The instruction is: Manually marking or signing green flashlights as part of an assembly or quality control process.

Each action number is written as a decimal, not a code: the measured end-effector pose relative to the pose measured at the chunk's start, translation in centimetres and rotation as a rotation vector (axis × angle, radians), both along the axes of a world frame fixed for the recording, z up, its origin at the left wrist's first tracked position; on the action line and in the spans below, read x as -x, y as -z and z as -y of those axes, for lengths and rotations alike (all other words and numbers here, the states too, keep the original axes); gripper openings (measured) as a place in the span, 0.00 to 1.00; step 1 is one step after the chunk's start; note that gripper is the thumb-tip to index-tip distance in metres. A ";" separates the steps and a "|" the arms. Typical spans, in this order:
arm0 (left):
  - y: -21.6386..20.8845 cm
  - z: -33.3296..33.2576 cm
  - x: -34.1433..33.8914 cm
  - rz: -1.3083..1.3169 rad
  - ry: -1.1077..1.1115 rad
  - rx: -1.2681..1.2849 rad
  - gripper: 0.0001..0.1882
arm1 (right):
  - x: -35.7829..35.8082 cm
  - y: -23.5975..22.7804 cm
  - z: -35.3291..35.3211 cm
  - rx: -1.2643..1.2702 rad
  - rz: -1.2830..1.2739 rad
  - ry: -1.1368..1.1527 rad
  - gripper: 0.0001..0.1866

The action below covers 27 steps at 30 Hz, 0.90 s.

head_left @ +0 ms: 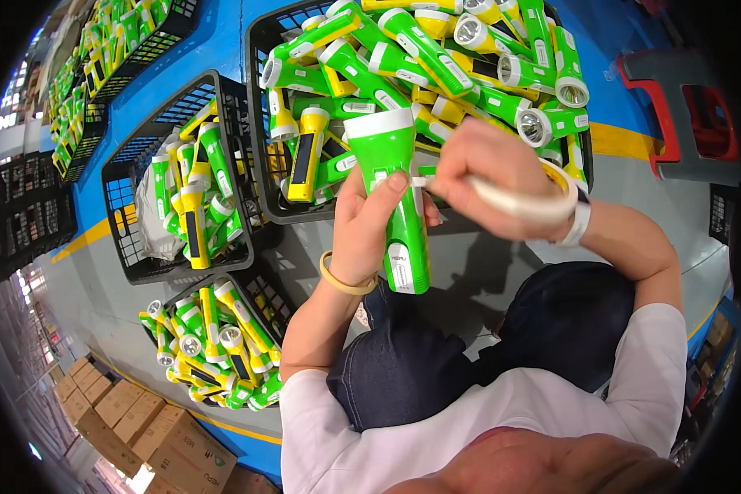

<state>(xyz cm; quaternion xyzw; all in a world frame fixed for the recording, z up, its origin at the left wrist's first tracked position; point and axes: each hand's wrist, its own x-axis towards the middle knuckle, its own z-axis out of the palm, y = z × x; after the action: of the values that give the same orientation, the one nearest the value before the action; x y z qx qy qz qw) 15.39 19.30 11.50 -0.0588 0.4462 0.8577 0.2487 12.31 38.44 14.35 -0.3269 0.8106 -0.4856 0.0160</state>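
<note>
The left hand (362, 226) wraps the neck of a white-rimmed green plastic flashlight (407, 221), seemingly to steady it; the right hand (490, 183) curls, blurred, by a thin white strip (419, 181), its pinch unclear. Green-and-yellow flashlights (426, 53) fill a black lattice plastic crate (259, 156) within reach.

right fingers (454, 174) blurred, left fingers (384, 198) partly hidden behind green flashlight (404, 235), large black crate (258, 132) cut off at top

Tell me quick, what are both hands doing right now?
Left hand: closed, holding a green flashlight.
Right hand: curled, blurry; can't tell what it holds, if anything.
</note>
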 end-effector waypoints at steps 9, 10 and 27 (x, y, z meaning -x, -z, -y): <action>3.0 -0.3 -0.4 0.038 0.032 -0.226 0.21 | 0.1 0.7 -0.8 0.041 0.485 0.049 0.08; 3.1 -0.5 -0.4 0.034 0.020 -0.213 0.21 | 0.1 0.7 -1.0 0.041 0.484 0.049 0.08; 6.9 19.6 6.3 -0.114 -0.776 1.009 0.14 | -2.6 2.1 -3.0 -0.126 0.170 0.013 0.06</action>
<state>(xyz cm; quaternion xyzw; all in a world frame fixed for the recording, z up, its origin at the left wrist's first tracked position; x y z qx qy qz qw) 9.13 -0.34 4.61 -0.2803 0.7540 0.5715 -0.1625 14.92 41.45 12.22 -0.2776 0.8374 -0.4598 0.1020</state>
